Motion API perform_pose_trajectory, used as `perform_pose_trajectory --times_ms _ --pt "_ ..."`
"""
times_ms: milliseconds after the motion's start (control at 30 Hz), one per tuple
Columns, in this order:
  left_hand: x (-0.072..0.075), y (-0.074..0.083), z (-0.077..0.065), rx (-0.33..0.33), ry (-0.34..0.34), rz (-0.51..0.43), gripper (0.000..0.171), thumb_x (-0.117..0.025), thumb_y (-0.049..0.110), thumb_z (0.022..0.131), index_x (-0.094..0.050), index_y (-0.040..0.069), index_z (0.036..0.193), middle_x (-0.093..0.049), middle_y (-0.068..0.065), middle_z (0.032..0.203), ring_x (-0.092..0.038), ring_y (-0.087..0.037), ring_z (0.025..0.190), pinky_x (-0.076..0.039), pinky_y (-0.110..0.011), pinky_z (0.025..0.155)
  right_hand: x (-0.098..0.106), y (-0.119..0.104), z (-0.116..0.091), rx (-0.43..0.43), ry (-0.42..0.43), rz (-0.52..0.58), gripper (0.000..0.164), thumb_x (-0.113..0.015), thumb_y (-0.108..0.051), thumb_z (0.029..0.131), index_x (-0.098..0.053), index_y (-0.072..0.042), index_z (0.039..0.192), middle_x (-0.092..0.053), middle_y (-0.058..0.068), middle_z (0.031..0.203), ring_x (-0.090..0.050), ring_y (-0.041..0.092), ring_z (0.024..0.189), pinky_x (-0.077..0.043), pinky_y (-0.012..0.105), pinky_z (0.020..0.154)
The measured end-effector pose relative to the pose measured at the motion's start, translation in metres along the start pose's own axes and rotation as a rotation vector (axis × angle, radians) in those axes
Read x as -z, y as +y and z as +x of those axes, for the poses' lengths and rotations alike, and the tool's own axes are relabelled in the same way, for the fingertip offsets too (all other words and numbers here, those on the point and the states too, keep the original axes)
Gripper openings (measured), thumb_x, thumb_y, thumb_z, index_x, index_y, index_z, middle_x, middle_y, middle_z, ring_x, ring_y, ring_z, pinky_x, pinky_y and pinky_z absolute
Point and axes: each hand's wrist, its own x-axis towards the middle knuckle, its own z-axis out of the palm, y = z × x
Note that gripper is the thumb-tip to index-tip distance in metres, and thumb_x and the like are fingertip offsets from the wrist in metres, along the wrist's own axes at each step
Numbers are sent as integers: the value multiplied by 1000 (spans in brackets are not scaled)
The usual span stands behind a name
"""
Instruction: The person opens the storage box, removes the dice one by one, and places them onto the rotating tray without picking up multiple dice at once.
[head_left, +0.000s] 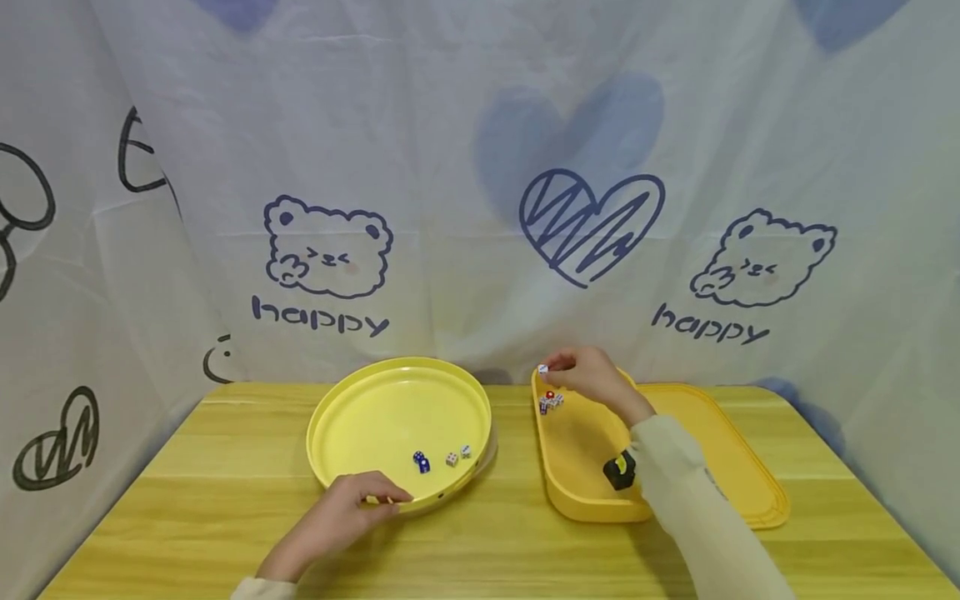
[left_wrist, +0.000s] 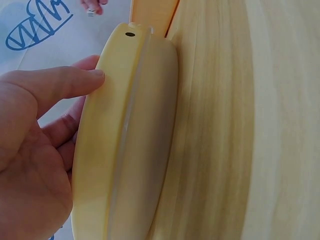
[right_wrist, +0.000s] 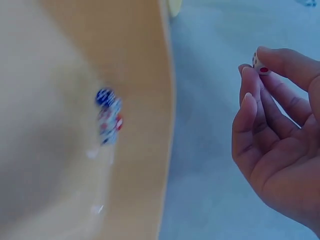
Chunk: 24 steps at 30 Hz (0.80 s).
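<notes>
My right hand [head_left: 592,377] pinches a white die [right_wrist: 261,66] between thumb and fingertips, above the far left corner of a deep orange-yellow box [head_left: 581,446]. Inside that corner sits a small cluster of dice [head_left: 551,402], white, red and blue ones among them. On the left stands a round yellow tray [head_left: 390,400]. My left hand [head_left: 352,508] grips its near rim, thumb on the outer wall [left_wrist: 107,125] and fingers over the inner side. Two blue dice [head_left: 422,462] lie in the tray, with two white dice [head_left: 452,459] to their right.
A black object with a yellow mark [head_left: 619,471] is at the box's near right, partly behind the right sleeve [head_left: 675,467]. Beside the box lies a flat yellow lid [head_left: 720,450]. A printed white cloth [head_left: 450,250] hangs behind the wooden table [head_left: 465,558].
</notes>
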Motion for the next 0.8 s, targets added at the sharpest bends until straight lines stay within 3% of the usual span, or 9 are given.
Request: perform_pose_trajectory --times_ms 367,800 --pt "3 1 0 12 -15 -10 14 -68 4 88 -75 7 100 -69 0 91 -58 -7 81 -50 -27 70 -19 -44 -12 72 -1 0 20 -71 -16 88 -71 -4 104 -67 5 95 -60 21 86 -53 32 76" --pt "2 0 -1 -6 -7 -6 16 -67 0 88 -75 7 100 -69 4 91 -59 -7 82 -50 -27 71 -58 -63 -26 177 -26 25 13 -74 -14 86 -73 -7 97 -65 -2 87 -57 16 80 -50 28 72"
